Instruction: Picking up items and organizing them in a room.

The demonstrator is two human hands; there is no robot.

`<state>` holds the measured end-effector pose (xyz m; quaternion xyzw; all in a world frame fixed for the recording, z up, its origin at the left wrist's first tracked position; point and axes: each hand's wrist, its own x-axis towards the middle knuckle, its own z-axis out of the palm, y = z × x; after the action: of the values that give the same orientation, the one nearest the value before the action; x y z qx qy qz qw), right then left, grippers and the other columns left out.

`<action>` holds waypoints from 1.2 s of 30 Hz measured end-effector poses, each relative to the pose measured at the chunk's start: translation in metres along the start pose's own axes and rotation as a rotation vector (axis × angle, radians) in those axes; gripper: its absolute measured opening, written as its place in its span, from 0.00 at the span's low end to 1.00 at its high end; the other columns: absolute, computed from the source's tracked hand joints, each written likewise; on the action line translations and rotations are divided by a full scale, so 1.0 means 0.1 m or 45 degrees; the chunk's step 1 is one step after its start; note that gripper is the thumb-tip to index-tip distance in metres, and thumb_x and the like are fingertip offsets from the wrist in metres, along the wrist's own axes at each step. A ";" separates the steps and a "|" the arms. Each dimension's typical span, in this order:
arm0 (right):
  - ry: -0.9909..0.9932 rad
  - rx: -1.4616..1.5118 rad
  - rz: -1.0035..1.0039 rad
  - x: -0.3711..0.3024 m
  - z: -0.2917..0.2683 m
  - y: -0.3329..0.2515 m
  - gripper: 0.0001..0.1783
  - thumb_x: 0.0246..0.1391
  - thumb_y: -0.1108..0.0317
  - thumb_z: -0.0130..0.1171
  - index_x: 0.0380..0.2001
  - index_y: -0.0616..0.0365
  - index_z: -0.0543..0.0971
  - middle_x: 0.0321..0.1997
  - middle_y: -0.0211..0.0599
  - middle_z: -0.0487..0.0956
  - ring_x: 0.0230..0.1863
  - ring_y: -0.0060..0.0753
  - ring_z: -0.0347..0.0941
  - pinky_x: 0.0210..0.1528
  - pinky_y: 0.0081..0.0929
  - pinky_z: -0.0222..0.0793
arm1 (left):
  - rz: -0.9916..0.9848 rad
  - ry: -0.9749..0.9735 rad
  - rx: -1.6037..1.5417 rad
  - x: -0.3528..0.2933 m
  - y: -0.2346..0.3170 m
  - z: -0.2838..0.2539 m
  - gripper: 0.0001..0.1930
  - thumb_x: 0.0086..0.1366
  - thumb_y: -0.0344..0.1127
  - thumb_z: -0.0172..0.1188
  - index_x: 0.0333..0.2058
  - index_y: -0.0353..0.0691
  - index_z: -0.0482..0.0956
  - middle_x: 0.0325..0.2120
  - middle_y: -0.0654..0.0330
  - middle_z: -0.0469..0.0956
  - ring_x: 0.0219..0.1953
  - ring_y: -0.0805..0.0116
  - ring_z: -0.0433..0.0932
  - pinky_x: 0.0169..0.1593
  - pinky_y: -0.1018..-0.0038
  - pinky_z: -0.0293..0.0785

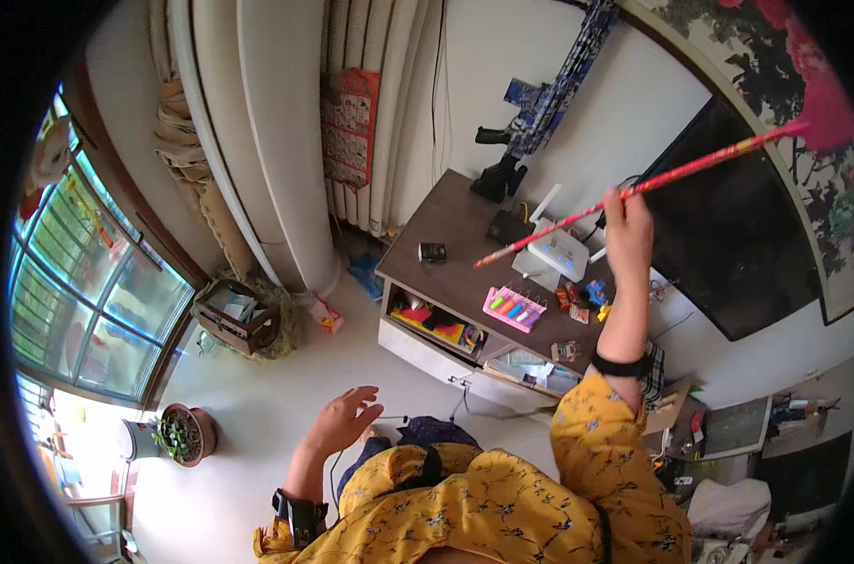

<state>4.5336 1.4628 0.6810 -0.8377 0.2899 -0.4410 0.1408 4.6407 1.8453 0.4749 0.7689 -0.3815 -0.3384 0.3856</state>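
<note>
My right hand [626,226] is raised over the cabinet, its fingers wrapped around the long red patterned handle of a duster [695,172]. The duster's pink head [830,103] reaches the upper right, in front of the flowered wall picture, and looks smeared. The handle's bare tip points down left above the cabinet top. Low in front of me, my left hand [344,418] hangs with fingers apart and nothing in it. Below the handle, a white router [557,256] stands on the dark cabinet top [455,221], near a pink tray of coloured pens [514,308].
A blue toy rifle [559,94] leans against the wall behind the cabinet. A black screen [728,226] is at the right. An open drawer [436,324] faces me. A potted plant [187,435] and a box [241,315] stand on the floor at left.
</note>
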 end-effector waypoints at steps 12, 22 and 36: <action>0.009 -0.365 0.189 1.23 0.76 0.91 0.21 0.54 0.52 0.46 0.31 0.62 0.74 0.34 0.52 0.76 0.39 0.54 0.72 0.41 0.43 0.65 | -0.059 -0.131 0.005 1.04 0.06 -0.22 0.18 0.61 0.38 0.53 0.49 0.39 0.68 0.41 0.55 0.74 0.42 0.64 0.75 0.45 0.71 0.70; -0.001 -0.523 0.286 1.60 1.33 1.53 0.22 0.55 0.50 0.44 0.32 0.61 0.73 0.34 0.51 0.77 0.39 0.54 0.72 0.42 0.44 0.65 | -0.016 -0.255 0.113 1.57 0.03 -0.38 0.21 0.61 0.43 0.53 0.50 0.40 0.67 0.43 0.54 0.74 0.43 0.63 0.74 0.45 0.69 0.69; -0.041 -0.746 0.452 1.84 1.76 1.79 0.21 0.55 0.52 0.45 0.35 0.61 0.73 0.36 0.51 0.76 0.41 0.53 0.72 0.44 0.45 0.65 | -0.069 -0.247 0.146 1.81 -0.12 -0.81 0.21 0.60 0.45 0.53 0.47 0.38 0.70 0.40 0.51 0.75 0.41 0.57 0.75 0.44 0.67 0.69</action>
<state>4.6950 1.2055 0.6134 -0.7859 0.5432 -0.2941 -0.0268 4.7975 1.7241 0.4627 0.7633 -0.4147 -0.3994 0.2930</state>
